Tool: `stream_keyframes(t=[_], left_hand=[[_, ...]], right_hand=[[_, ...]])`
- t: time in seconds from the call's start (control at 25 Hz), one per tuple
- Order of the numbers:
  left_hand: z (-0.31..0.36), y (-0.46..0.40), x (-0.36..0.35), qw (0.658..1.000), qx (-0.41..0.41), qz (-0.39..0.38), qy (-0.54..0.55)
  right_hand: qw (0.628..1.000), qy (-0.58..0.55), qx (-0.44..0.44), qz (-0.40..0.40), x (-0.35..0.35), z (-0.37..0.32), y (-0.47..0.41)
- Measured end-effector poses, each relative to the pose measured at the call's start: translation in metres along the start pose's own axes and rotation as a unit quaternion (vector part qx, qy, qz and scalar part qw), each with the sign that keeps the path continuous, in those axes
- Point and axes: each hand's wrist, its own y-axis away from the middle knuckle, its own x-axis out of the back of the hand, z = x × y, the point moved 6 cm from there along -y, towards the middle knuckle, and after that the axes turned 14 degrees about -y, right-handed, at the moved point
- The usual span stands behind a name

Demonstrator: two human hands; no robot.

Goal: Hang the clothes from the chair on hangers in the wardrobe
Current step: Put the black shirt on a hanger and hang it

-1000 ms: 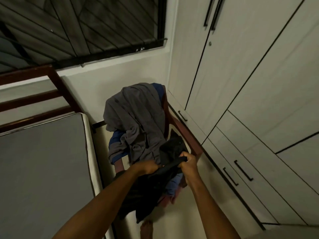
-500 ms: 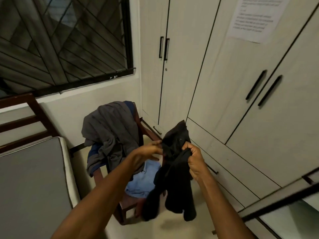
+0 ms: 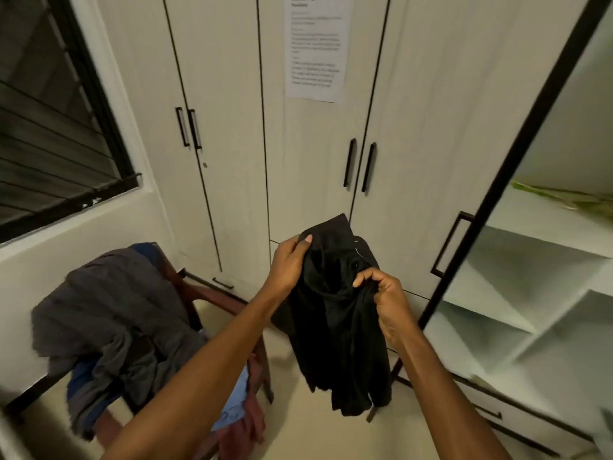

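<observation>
The black garment (image 3: 338, 320) is gripped at its top edge by both hands, left hand (image 3: 288, 264) and right hand (image 3: 386, 300), hanging lengthwise before the wardrobe (image 3: 414, 127), whose open section (image 3: 530, 244) lies nearer the right hand.

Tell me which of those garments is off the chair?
The black garment, held up by both hands before the wardrobe; the grey, light blue and reddish ones remain on it.

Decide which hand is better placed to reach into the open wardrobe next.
Probably the right hand: it grips the black garment on the side of the open wardrobe; the left hand is nearer the chair.
</observation>
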Motion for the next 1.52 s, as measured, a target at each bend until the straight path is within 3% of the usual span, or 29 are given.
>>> stream_keyframes(t=[0.24,0.4,0.52,0.6,0.72,0.88,1.12,1.24,1.4,1.44,1.52], left_hand=[[0.079,0.009,-0.096,0.981,-0.122,-0.153,-0.004],[0.119,0.034,-0.179,0.944,-0.193,-0.255,-0.080],[0.141,0.055,-0.238,0.925,-0.251,-0.243,-0.147],[0.152,0.066,-0.282,0.914,-0.272,-0.254,-0.163],[0.167,0.064,-0.343,0.917,-0.264,-0.265,-0.142],[0.185,0.047,-0.409,0.917,-0.263,-0.278,-0.114],[0.205,0.023,-0.480,0.911,-0.247,-0.304,-0.132],[0.216,0.002,-0.506,0.872,-0.287,-0.261,-0.300],[0.233,-0.030,-0.547,0.772,-0.364,-0.113,-0.508],[0.231,-0.043,-0.558,0.754,-0.344,-0.104,-0.550],[0.221,-0.068,-0.571,0.760,-0.250,-0.097,-0.593]], right_hand=[[0.991,0.007,0.078,0.110,0.081,-0.008,0.042],[0.975,-0.146,0.047,0.159,0.155,-0.023,0.082],[0.942,-0.285,0.021,0.177,0.211,-0.031,0.107],[0.940,-0.303,0.010,0.158,0.246,-0.042,0.118],[0.964,-0.231,-0.023,0.129,0.298,-0.062,0.127],[0.992,-0.031,-0.074,0.095,0.366,-0.089,0.124],[0.970,0.024,0.021,0.240,0.447,-0.147,0.108],[0.946,0.079,0.114,0.294,0.475,-0.187,0.092],[0.882,0.192,0.204,0.380,0.514,-0.246,0.060],[0.863,0.206,0.216,0.407,0.526,-0.258,0.052],[0.842,0.198,0.232,0.445,0.549,-0.276,0.035]])
